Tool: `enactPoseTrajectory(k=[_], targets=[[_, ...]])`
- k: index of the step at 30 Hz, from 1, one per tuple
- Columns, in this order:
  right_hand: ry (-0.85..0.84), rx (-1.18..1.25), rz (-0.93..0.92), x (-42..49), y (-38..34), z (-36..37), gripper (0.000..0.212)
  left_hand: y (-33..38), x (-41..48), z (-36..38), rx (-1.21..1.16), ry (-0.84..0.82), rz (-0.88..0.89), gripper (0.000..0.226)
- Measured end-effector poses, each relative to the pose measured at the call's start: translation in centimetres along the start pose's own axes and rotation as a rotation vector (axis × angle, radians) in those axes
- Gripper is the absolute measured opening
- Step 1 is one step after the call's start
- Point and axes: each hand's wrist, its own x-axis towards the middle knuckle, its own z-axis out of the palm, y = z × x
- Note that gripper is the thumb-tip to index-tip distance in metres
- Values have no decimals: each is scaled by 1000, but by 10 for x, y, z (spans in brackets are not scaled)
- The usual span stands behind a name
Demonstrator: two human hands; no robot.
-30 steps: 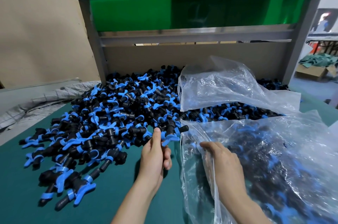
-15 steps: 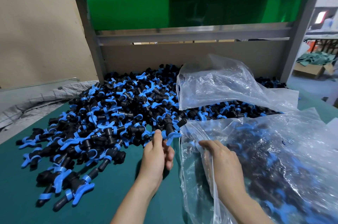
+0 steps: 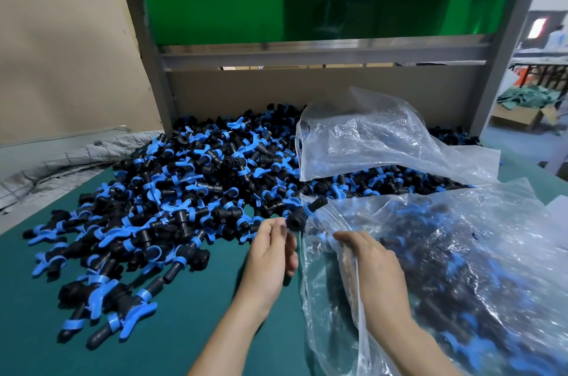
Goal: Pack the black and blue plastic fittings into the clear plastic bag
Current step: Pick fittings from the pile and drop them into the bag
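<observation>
Black and blue plastic fittings heaped in a broad pile across the dark green surface, from the near left corner back to the tan board under the grey metal frame. At the pile's near right edge, the left hand, fingers curled, thumb and fingertips pinching a single fitting right at the mouth of the clear plastic bag. Just beside it, the right hand, palm down, fingers bent over the bag's rim and gripping the plastic, the mouth facing the pile. Bag on its side at the right of the surface, bulging, already holding many fittings, dim through the crumpled film. Behind it a second bag, also clear, loose and crumpled, draped over the far right part of the pile. Above, behind the frame's crossbar, a green translucent panel. Off the surface's left edge, a grey quilted cloth. Far right, beyond the frame's leg, an open cardboard box on the floor, greenish cloth on top, blurred.
</observation>
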Motion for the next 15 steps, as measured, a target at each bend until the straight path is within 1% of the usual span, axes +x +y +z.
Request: enactPoseTrajectory(k=[4, 10, 15], targets=[[9, 6, 1, 0, 0, 0, 40, -3, 0, 0, 47, 3, 22, 23], [22, 18, 5, -2, -2, -1, 39, -2, 1, 0, 53, 24, 9, 23], [6, 5, 7, -2, -2, -2, 42, -1, 0, 0, 45, 39, 14, 25]])
